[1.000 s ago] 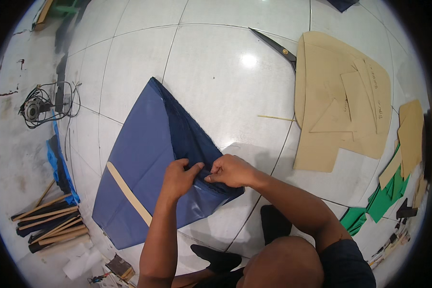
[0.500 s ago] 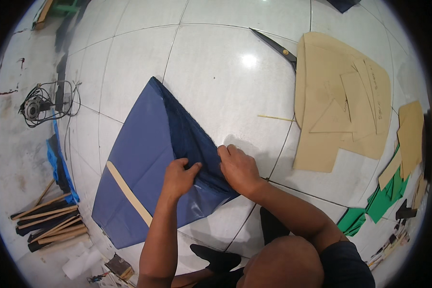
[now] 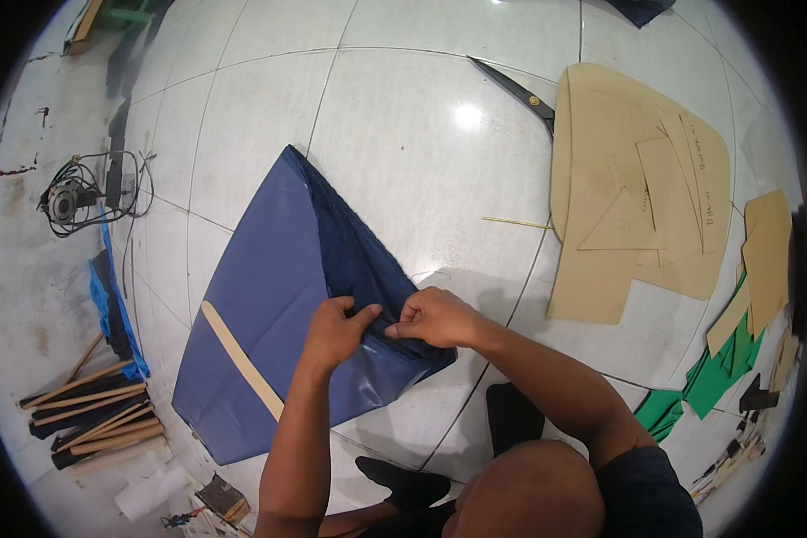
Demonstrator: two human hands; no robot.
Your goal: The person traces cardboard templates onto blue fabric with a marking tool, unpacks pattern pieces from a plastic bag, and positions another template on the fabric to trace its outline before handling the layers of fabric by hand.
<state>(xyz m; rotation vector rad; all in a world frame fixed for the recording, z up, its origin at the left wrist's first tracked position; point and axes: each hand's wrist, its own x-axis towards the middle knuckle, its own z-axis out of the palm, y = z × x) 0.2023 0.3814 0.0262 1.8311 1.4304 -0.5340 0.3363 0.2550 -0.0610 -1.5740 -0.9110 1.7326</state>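
A folded sheet of blue coated fabric (image 3: 251,260) lies on the tiled floor, its upper layer parted from the lower along the right edge so that a darker inner face shows. My left hand (image 3: 339,330) grips the edge of the upper layer, thumb pointing right. Just right of it, my right hand (image 3: 438,317) pinches inside the fold, at the dark fabric near the lower right corner; its fingertips are partly hidden. A narrow beige strip (image 3: 242,357) rests across the fabric, its lower end behind my left forearm.
Black-handled scissors (image 3: 511,85) lie partly under beige card patterns (image 3: 601,179) at right, beside a thin yellow stick (image 3: 516,221). Green fabric pieces (image 3: 722,363) are at far right. Rolled materials (image 3: 94,412) and a coiled-cable device (image 3: 67,202) sit at left.
My right hand has moved from the fabric's outer right edge down and left into the fold, closer to my left hand. My left hand has stayed nearly still.
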